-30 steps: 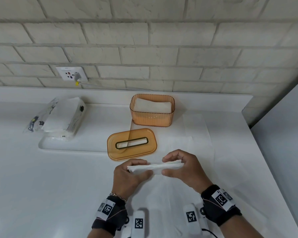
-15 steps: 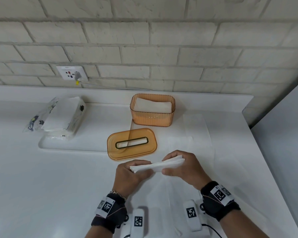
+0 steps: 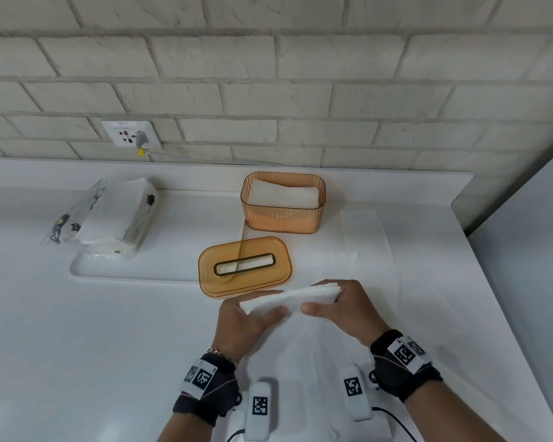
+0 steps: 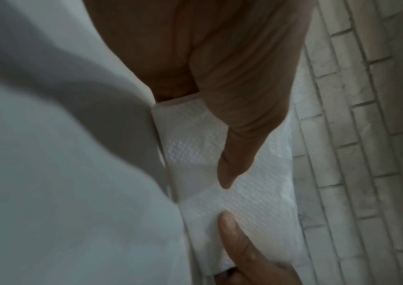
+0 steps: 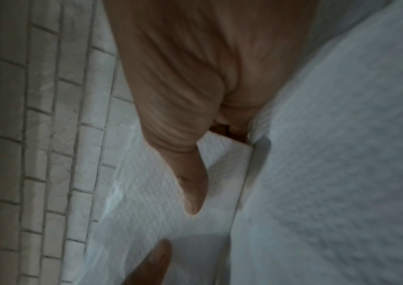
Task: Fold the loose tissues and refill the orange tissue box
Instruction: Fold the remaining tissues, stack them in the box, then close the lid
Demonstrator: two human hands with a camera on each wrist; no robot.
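Here we see a white counter [image 3: 77, 346] from above, with two hands holding a folded tissue [image 3: 289, 298] in the air just above it. The left hand [image 3: 243, 323] pinches the tissue's left end, thumb on the near face and fingers curled behind it. The right hand [image 3: 342, 311] pinches the right end the same way, and that end sits a little higher than the left, so the strip tilts. In the left wrist view, we see the left thumb [image 4: 234, 154] pressed flat on the dimpled paper [image 4: 195, 150], with the other hand's thumb tip touching it a little further along. In the right wrist view, we see the right thumb [image 5: 193, 185] lying on the same paper [image 5: 151, 202].

Beyond the hands, the orange lid [image 3: 245, 266] lies flat on the counter, its long slot facing up, just beside the tissue's far edge. Behind the lid stands the orange tissue box [image 3: 283, 218], open at the top, with a stack of white tissues [image 3: 283, 193] inside it. More loose sheets [image 3: 367, 237] lie spread flat on the counter to the right of the box and under the hands. Well to the left rests an opened plastic pack of tissues [image 3: 109, 215]. A brick wall [image 3: 300, 90] rises behind the counter, and a wall socket [image 3: 130, 134] with a plugged-in cable sits on it, left of the box
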